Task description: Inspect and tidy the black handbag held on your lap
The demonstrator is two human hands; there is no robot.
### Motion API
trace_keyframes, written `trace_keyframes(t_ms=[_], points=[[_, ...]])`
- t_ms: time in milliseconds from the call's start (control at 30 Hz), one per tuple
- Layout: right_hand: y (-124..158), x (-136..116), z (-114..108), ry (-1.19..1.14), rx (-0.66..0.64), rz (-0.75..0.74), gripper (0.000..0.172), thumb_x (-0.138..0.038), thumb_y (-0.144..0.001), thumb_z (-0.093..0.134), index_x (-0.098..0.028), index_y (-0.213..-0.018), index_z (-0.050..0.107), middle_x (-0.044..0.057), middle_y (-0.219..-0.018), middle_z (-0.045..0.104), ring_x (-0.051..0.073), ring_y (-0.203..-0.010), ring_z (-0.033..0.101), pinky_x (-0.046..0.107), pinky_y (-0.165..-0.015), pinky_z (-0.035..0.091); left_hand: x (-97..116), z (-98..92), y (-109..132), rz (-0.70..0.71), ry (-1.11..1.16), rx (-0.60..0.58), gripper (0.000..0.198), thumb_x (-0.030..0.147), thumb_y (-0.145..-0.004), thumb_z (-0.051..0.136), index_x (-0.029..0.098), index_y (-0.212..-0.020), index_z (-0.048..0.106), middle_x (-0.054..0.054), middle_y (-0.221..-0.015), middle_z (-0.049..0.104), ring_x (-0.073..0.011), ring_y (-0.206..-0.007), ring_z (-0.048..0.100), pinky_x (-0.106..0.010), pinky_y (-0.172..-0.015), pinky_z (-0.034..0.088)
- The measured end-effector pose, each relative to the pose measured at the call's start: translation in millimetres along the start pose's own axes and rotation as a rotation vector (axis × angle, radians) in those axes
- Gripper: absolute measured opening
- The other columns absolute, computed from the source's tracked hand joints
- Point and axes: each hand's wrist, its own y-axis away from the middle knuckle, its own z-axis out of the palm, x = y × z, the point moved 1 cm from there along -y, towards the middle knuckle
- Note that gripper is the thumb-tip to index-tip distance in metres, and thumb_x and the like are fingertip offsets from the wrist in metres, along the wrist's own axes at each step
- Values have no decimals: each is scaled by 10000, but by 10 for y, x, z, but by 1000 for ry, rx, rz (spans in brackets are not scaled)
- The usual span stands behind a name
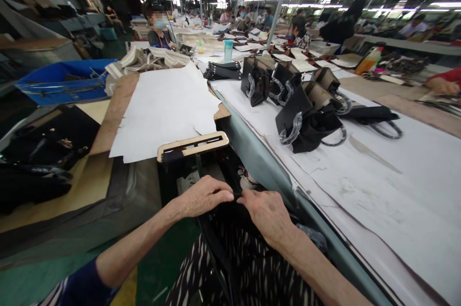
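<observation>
Above my lap, my left hand [205, 196] and my right hand [269, 214] are close together, thumbs and fingers pinched on the upper edge of a black handbag [230, 212]. Most of the bag is dark and hidden behind my hands and wrists. A plastic-wrapped handle [314, 238] shows beside my right forearm. Just beyond my hands stands a pale wooden oblong frame [171, 150] with a long slot. Several black handbags [306, 121] with plastic-wrapped handles stand on the white-covered table [382, 195] to the right.
On the left, a large white sheet [162, 104] covers a board. More black bags [54, 138] lie left of it, near a blue bin [68, 82]. Black straps [222, 70] and a light-blue bottle [228, 50] are farther back. Other people sit along the tables.
</observation>
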Motion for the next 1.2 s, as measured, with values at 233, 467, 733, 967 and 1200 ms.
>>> trace_keyframes(t_ms=[233, 467, 733, 967, 1200], points=[[1, -30, -12, -4, 15, 8, 247, -293, -897, 396, -192, -715, 530, 28, -649, 656, 167, -593, 615, 278, -490, 241, -29, 57, 113, -107, -81, 96, 224, 345, -770, 583, 189, -917, 646, -1, -760, 648, -154, -699, 548, -203, -640, 369], [48, -95, -8, 59, 19, -11, 278, -296, -911, 337, -194, -733, 525, 28, -625, 637, 171, -557, 593, 283, -492, 236, -70, 76, 111, -70, -192, 109, 206, 270, -840, 483, 164, -863, 659, -8, -674, 629, -133, -625, 530, -199, -588, 345], [-25, -164, -20, 19, -16, 5, 171, -296, -876, 439, -204, -752, 513, 13, -694, 655, 190, -614, 624, 276, -493, 280, -24, 136, 94, -59, -220, 144, 239, 253, -842, 461, 168, -745, 662, 11, -560, 559, -114, -539, 485, -204, -522, 300], [-82, -161, -32, -75, -85, -38, 191, -283, -869, 452, -217, -717, 546, -1, -682, 671, 180, -658, 635, 256, -506, 291, -56, 135, 121, 4, -206, 102, 203, 257, -839, 480, 176, -822, 665, 12, -589, 569, -108, -551, 485, -196, -529, 300], [-100, -256, -73, -9, -141, 39, 222, -292, -882, 404, -215, -752, 567, 32, -679, 670, 199, -660, 641, 256, -524, 345, -68, 70, 146, -27, -109, 88, 183, 246, -810, 512, 163, -732, 656, 51, -499, 407, -79, -486, 377, -191, -484, 259]])
